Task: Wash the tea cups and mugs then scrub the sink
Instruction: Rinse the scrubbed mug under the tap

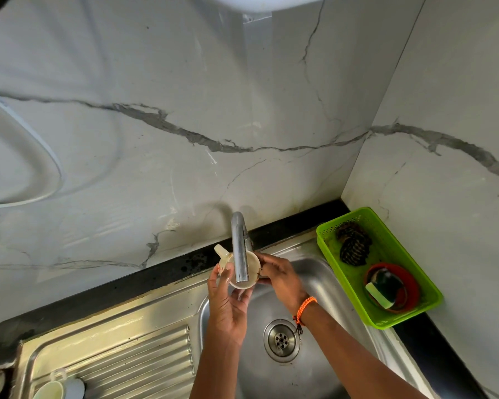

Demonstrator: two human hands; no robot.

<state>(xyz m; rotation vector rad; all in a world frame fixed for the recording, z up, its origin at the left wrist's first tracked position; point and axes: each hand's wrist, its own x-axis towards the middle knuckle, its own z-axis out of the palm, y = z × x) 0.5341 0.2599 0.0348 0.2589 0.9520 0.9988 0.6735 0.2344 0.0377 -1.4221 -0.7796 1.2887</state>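
Note:
A cream cup [252,270] with its handle pointing up-left sits right under the chrome tap [240,249], above the steel sink bowl [320,272]. My left hand [228,300] holds the cup from below, thumb on its left side. My right hand [280,276], with an orange wrist cord, grips the cup's right rim; something dark shows under its fingers, too hidden to name. The tap spout hides part of the cup's mouth.
The drain [281,339] lies below the hands. Another pale cup [51,391] and a grey dish [74,388] stand on the ribbed drainboard [144,358] at lower left. A green basket [380,321] at right holds a dark scrubber [353,247] and a red bowl [412,286] with a sponge [379,295].

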